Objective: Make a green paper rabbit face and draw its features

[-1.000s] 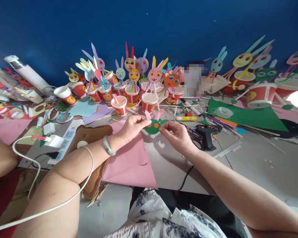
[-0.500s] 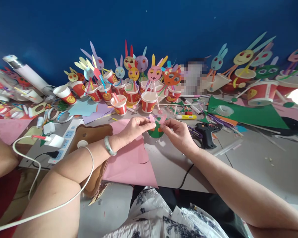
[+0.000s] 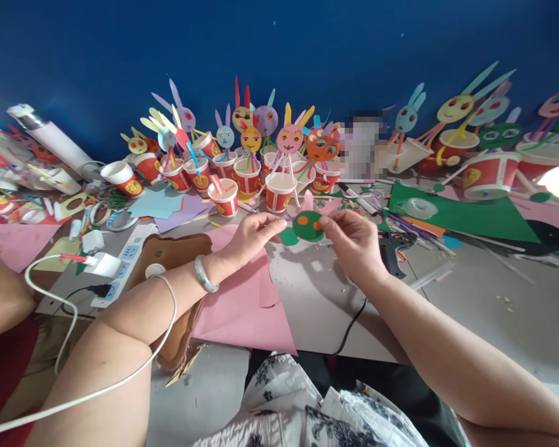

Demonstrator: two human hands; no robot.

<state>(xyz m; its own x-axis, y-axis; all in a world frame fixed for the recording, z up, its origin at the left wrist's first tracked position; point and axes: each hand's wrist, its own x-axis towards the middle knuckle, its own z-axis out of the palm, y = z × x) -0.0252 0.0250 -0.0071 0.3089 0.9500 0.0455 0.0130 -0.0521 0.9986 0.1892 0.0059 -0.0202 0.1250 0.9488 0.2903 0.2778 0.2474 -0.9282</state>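
My right hand (image 3: 356,239) pinches the right edge of a green paper disc (image 3: 307,226) with orange spots. Pink paper ears (image 3: 309,200) rise from the top of that disc. A second, plain green paper disc (image 3: 289,236) shows lower left, beside the fingertips of my left hand (image 3: 261,233). Thumb and forefinger of this hand are pressed together; what lies between them is too small to make out. A bit of purple shows at these fingertips. Behind my right hand, a black glue gun (image 3: 392,253) lies partly covered on the table.
Paper cups (image 3: 280,191) with paper rabbit figures line the back wall. Pink paper (image 3: 242,304) and a brown pad (image 3: 168,347) lie under my left arm. A power strip (image 3: 127,261) and white cable (image 3: 97,392) are left. Another person's arm (image 3: 2,288) is far left.
The spotted disc with pink ears has moved up and right with my right hand, away from my left hand. The plain green disc now shows beside it. My left hand has shifted slightly left.
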